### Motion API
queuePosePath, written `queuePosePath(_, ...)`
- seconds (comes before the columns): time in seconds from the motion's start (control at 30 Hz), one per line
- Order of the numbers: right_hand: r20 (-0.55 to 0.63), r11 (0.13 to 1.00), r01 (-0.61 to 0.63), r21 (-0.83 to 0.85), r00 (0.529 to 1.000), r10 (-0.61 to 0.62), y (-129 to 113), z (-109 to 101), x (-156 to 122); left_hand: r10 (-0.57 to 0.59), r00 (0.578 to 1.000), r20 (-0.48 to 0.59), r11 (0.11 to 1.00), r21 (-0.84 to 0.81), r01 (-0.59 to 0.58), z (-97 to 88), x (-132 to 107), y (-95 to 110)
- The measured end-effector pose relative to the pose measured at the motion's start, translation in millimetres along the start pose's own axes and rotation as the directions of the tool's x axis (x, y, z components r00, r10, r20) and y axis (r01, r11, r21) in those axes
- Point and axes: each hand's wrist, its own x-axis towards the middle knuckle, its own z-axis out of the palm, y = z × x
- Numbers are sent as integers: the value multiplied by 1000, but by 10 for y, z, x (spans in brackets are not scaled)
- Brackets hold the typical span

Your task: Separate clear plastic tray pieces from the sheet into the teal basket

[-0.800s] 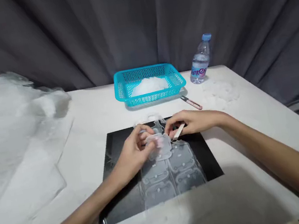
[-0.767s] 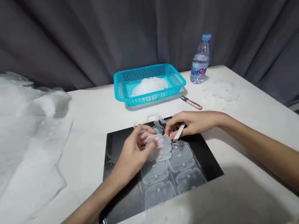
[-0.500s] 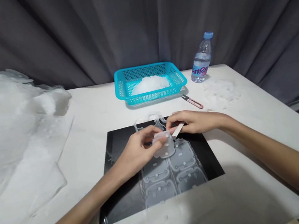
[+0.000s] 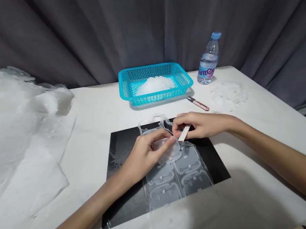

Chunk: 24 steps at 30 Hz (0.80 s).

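Head view. Clear piece [image 4: 169, 155] pinched in left hand [image 4: 143, 153], above moulded sheet [image 4: 161, 175] on black mat [image 4: 219, 166]; white stick [image 4: 184, 133] gripped in right hand [image 4: 198, 124], near left thumb [image 4: 172, 140]. Possible faults: scraped thumb from a slip of the stick; skewed sheet from uneven pulling.

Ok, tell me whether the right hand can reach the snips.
Likely yes: the snips lie just beyond the right hand with nothing seen between, though it holds a pale strip.
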Motion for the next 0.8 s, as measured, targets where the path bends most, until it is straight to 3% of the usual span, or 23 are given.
queuePosePath(0.07, 56, 999, -8, 50, 998, 5, 22, 1, 1, 193, 981, 21, 964, 180, -194, 12, -58, 18)
queuePosePath(0.17, 99, 1000, -7, -8, 995, 8, 92, 31, 18, 489, 867, 99, 772, 413, -483, 57, -166, 56)
queuePosePath(0.23, 54, 992, -26, -124, 998, 33, 148, 56, 33, 565, 818, 107, 716, 429, -551, 88, -215, 101)
queuePosePath(0.27, 19, 984, -36, -172, 999, 40, 171, 63, 38, 544, 836, 77, 756, 387, -528, 96, -223, 127)
queuePosePath(0.3, -12, 978, -40, -206, 999, 38, 189, 63, 37, 476, 879, 28, 829, 318, -459, 96, -217, 152)
queuePosePath(0.37, -55, 967, -28, -252, 998, 14, 209, 32, 20, 219, 973, -80, 971, 117, -209, 72, -170, 183)
queuePosePath(0.4, -79, 959, -28, -280, 997, 6, 214, 2, 2, 69, 992, -105, 998, 2, -70, 49, -136, 185)
queuePosePath(0.47, -149, 934, -64, -352, 989, 12, 220, -81, -45, -128, 989, -72, 968, -225, 109, -5, -65, 163)
queuePosePath(0.53, -252, 904, -125, -410, 968, 20, 216, -165, -93, -211, 977, -5, 908, -372, 194, -50, -17, 118)
queuePosePath(0.6, -332, 903, -144, -405, 943, 1, 185, -217, -125, -253, 967, 26, 877, -416, 241, -74, 2, 71)
queuePosePath(0.7, -332, 972, -57, -230, 943, -24, 59, -190, -113, -285, 958, 23, 877, -397, 270, -71, -3, 12)
queuePosePath(0.8, -208, 999, 36, 38, 978, -27, -94, -57, -45, -267, 963, 29, 881, -398, 257, -55, -12, -36)
